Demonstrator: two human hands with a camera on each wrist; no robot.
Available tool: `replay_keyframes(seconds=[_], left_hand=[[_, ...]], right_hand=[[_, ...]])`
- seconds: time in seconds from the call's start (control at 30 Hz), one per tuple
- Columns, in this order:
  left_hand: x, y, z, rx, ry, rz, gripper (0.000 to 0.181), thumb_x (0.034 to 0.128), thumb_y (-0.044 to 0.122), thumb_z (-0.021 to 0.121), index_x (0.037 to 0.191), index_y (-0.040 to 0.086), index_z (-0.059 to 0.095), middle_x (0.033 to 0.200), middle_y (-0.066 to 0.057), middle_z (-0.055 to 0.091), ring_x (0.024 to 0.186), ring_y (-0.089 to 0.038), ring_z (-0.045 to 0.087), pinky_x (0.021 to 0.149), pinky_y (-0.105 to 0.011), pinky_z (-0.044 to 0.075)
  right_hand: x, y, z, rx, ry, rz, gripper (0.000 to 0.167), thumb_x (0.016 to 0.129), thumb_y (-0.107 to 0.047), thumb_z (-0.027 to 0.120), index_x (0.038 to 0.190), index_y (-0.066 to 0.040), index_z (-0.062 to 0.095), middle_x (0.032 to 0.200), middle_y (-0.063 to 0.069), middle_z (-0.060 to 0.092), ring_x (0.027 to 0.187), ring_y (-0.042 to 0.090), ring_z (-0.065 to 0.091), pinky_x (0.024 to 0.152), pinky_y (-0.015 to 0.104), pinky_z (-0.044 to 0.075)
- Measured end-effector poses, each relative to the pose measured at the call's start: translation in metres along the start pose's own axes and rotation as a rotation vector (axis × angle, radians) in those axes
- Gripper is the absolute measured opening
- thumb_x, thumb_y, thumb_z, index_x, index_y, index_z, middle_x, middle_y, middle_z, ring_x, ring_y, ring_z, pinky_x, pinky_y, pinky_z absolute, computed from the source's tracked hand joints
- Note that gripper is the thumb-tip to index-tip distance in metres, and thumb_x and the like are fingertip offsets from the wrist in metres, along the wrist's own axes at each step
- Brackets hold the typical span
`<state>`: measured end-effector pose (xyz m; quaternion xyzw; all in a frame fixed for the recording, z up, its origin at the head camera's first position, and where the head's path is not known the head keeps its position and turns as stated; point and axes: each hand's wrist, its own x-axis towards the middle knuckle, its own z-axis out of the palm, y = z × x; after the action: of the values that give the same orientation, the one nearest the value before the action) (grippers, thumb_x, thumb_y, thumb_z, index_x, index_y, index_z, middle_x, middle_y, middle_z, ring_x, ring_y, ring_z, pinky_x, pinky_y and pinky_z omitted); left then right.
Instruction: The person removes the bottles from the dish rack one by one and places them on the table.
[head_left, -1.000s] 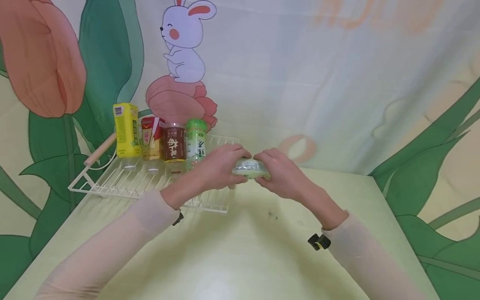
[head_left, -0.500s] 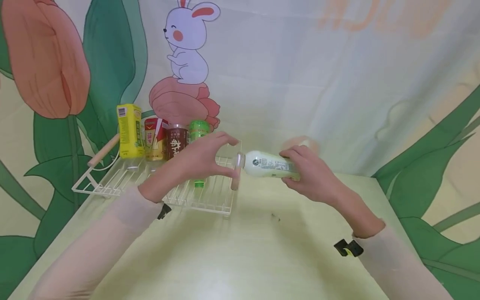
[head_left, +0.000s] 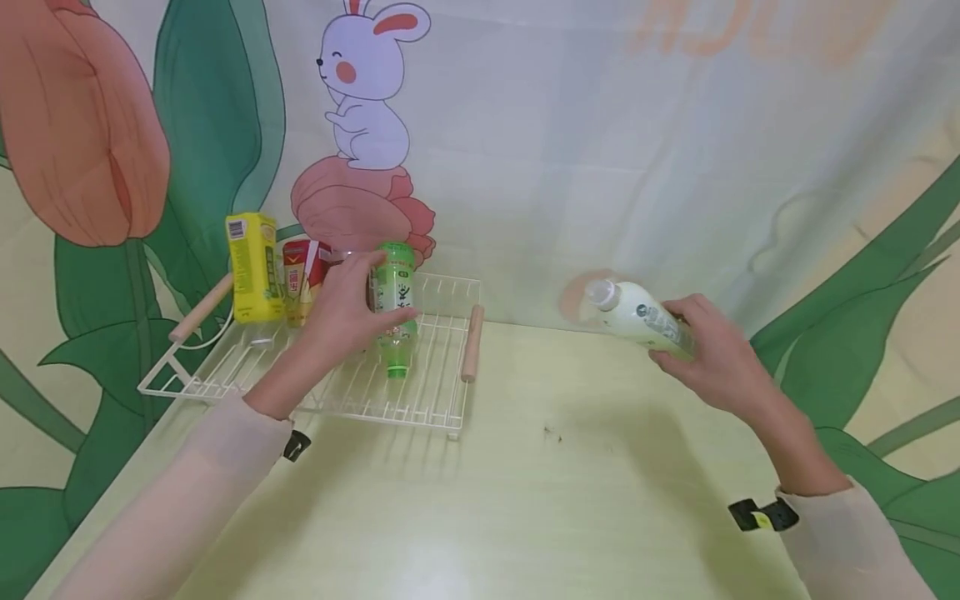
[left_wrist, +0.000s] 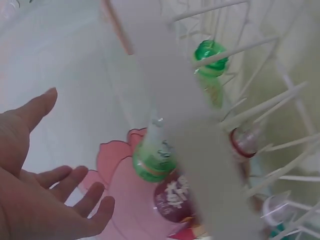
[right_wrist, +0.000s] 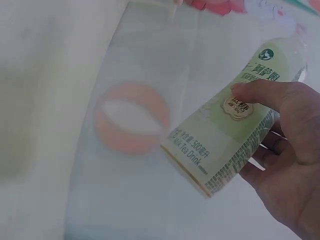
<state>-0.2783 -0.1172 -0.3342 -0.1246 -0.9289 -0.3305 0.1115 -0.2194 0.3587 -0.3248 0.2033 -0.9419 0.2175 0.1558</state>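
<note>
Behind your table point(head_left: 525, 508) hangs a printed curtain point(head_left: 600, 125). Your right hand point(head_left: 712, 357) grips the milk tea bottle point(head_left: 637, 317), well right of the wire rack point(head_left: 472, 343), long axis slanted, cap point(head_left: 602, 294) leftward; your left hand point(head_left: 345, 298), nearer that rack, spreads wide fingers point(left_wrist: 91, 198) by the green bottle point(head_left: 396, 289).

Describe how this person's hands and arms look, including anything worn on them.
The left hand and right hand are ungloved. The left sleeve and right sleeve are plain, pale off-white with a faint pinkish cast, ending short of the hands. A small left black fitting and right black fitting show beside them, the right bearing a yellow-green patch.
</note>
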Motion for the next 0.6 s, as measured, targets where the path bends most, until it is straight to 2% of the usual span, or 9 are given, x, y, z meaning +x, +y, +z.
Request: replay_keyframes(seconds=[0.17, 0.27, 0.33, 0.43, 0.57, 0.6], left_hand=[[0.000, -0.018, 0.011, -0.084, 0.050, -0.057, 0.088, 0.0913, 0.037, 0.085, 0.159, 0.005, 0.038, 0.157, -0.017, 0.044, 0.138, -0.037, 0.043, 0.113, -0.057, 0.045], [0.002, -0.024, 0.020, -0.140, 0.075, -0.087, 0.086, 0.0930, 0.035, 0.083, 0.160, 0.006, 0.037, 0.158, -0.017, 0.043, 0.140, -0.037, 0.044, 0.115, -0.057, 0.044], [0.003, -0.028, 0.025, -0.172, 0.086, -0.099, 0.087, 0.0931, 0.034, 0.083, 0.160, 0.005, 0.035, 0.158, -0.018, 0.043, 0.140, -0.038, 0.044, 0.115, -0.057, 0.044], [0.004, -0.032, 0.033, -0.214, 0.097, -0.117, 0.086, 0.0933, 0.031, 0.083, 0.159, 0.004, 0.035, 0.154, -0.020, 0.043, 0.137, -0.039, 0.046, 0.114, -0.055, 0.045], [0.008, -0.034, 0.038, -0.241, 0.116, -0.141, 0.083, 0.0941, 0.027, 0.083, 0.157, 0.002, 0.034, 0.152, -0.021, 0.042, 0.136, -0.038, 0.045, 0.115, -0.053, 0.044], [0.010, -0.035, 0.039, -0.244, 0.118, -0.145, 0.083, 0.0943, 0.026, 0.082, 0.157, 0.002, 0.034, 0.152, -0.021, 0.041, 0.137, -0.038, 0.045, 0.116, -0.053, 0.044]], right_hand=[[-0.019, 0.040, -0.009, 0.011, 0.087, 0.151, 0.061, 0.090, -0.010, 0.085, 0.141, 0.003, 0.055, 0.133, 0.027, 0.059, 0.118, 0.048, 0.057, 0.087, 0.069, 0.047], [-0.029, 0.065, -0.013, 0.041, 0.132, 0.244, 0.063, 0.092, -0.016, 0.084, 0.143, 0.003, 0.053, 0.139, 0.030, 0.058, 0.126, 0.053, 0.054, 0.093, 0.072, 0.045], [-0.035, 0.080, -0.014, 0.063, 0.152, 0.300, 0.064, 0.094, -0.022, 0.083, 0.145, 0.002, 0.051, 0.142, 0.031, 0.056, 0.128, 0.055, 0.054, 0.093, 0.068, 0.047], [-0.046, 0.099, -0.016, 0.107, 0.152, 0.398, 0.069, 0.097, -0.032, 0.079, 0.151, -0.001, 0.047, 0.146, 0.027, 0.054, 0.131, 0.052, 0.053, 0.094, 0.051, 0.054], [-0.061, 0.124, -0.013, 0.153, 0.174, 0.492, 0.076, 0.098, -0.041, 0.077, 0.155, -0.005, 0.044, 0.147, 0.018, 0.051, 0.133, 0.035, 0.051, 0.095, 0.021, 0.052], [-0.065, 0.130, -0.012, 0.165, 0.185, 0.506, 0.076, 0.098, -0.041, 0.077, 0.156, -0.006, 0.044, 0.147, 0.016, 0.051, 0.133, 0.030, 0.050, 0.097, 0.017, 0.050]])
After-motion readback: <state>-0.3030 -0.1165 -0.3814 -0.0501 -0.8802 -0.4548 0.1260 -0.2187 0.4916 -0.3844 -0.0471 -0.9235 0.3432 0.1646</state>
